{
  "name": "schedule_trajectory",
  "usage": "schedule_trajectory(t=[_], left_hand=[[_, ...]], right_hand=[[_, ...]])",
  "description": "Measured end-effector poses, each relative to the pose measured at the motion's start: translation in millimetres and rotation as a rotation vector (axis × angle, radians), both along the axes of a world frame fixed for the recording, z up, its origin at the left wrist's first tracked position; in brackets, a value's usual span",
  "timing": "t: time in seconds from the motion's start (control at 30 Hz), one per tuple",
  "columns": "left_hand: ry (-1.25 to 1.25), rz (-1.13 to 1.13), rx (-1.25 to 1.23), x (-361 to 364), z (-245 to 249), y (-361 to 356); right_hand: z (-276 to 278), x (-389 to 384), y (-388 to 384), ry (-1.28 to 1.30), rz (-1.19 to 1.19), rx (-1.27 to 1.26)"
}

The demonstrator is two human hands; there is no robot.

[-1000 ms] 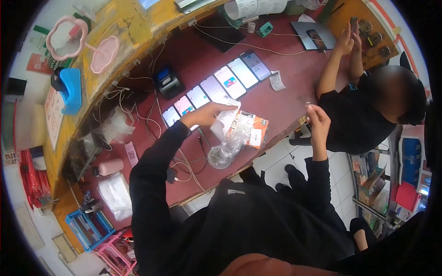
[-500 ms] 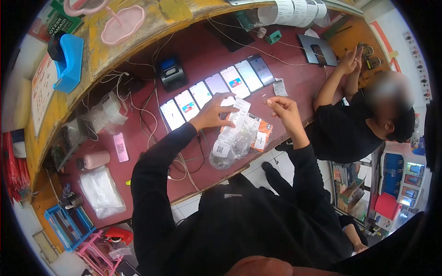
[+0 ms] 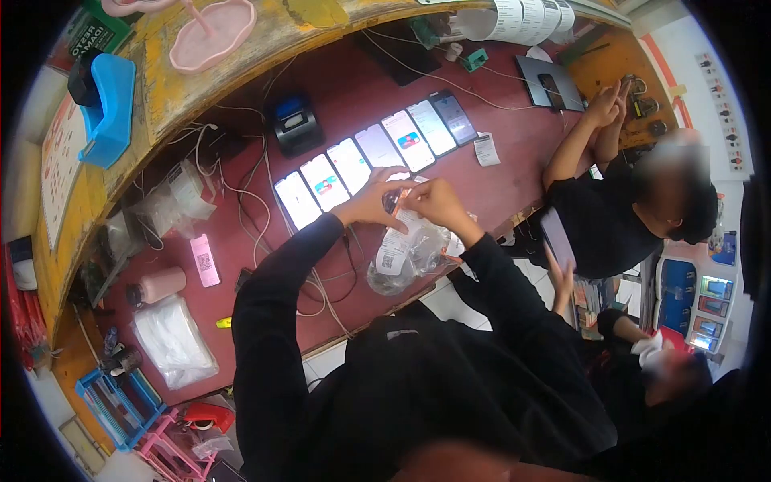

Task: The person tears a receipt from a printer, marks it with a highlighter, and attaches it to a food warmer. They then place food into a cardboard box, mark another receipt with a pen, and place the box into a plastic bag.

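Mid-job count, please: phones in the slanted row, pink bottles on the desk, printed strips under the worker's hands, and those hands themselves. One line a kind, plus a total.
Phones in the slanted row: 7
Pink bottle: 1
Printed strip: 1
Hands, left hand and right hand: 2
Total: 11

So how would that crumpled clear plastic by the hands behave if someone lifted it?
The clear plastic would probably be floppy, since it lies in loose folds. It looks thin and see-through, so likely light, though its contents are hard to make out. Its shiny surface might be slippery.
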State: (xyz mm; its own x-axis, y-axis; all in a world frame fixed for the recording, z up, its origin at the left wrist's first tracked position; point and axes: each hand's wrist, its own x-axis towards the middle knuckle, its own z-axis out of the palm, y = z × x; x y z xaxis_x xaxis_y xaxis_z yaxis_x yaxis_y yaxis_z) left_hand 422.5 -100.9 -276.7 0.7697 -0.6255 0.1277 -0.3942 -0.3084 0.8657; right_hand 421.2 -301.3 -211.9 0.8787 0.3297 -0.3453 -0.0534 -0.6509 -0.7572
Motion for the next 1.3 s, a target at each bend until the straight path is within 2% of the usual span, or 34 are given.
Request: schedule_trajectory(t=[0.07,0.17,0.27,0.37,0.57,0.67,0.77,0.97,1.1,1.17,1.27,1.3], left_hand=[[-0.038,0.016,0.016,0.0,1.0,-0.1],[-0.07,0.033,0.076,-0.3,3.2,0.8],[-0.111,0.061,0.165,-3.9,21.0,1.9],[-0.163,0.082,0.178,-4.0,21.6,1.7],[-0.19,0.099,0.207,-3.2,24.0,-0.4],[-0.195,0.107,0.2,-3.4,24.2,-0.8],[-0.189,0.113,0.213,-3.0,24.7,-2.2],[-0.273,0.127,0.24,-0.9,25.4,-2.6],[-0.295,0.183,0.142,-5.8,29.2,-4.2],[-0.333,0.135,0.109,-5.9,27.5,-3.9],[-0.354,0.101,0.134,-7.3,18.1,-1.7],[-0.357,0.095,0.155,-7.2,15.1,-0.5]], right_hand=[[-21.2,-2.0,10.0,-0.176,0.016,-0.171],[-13.3,-10.4,29.7,-0.345,0.0,-0.543],[2.4,-13.0,26.1,-0.371,0.068,-0.723],[5.4,-14.3,17.2,-0.279,0.105,-0.736],[-12.1,-10.7,17.0,-0.291,0.035,-0.647],[-1.4,-3.0,6.4,-0.097,0.046,-0.487],[-6.7,1.6,-1.5,-0.054,0.039,-0.347],[2.9,17.0,0.9,0.164,0.066,-0.222],[1.1,16.5,2.4,0.171,0.038,-0.179],[-4.5,13.6,1.4,0.123,0.036,-0.137],[-9.5,17.2,0.3,0.126,0.105,-0.253],[-5.3,13.8,3.8,0.048,0.127,-0.402]])
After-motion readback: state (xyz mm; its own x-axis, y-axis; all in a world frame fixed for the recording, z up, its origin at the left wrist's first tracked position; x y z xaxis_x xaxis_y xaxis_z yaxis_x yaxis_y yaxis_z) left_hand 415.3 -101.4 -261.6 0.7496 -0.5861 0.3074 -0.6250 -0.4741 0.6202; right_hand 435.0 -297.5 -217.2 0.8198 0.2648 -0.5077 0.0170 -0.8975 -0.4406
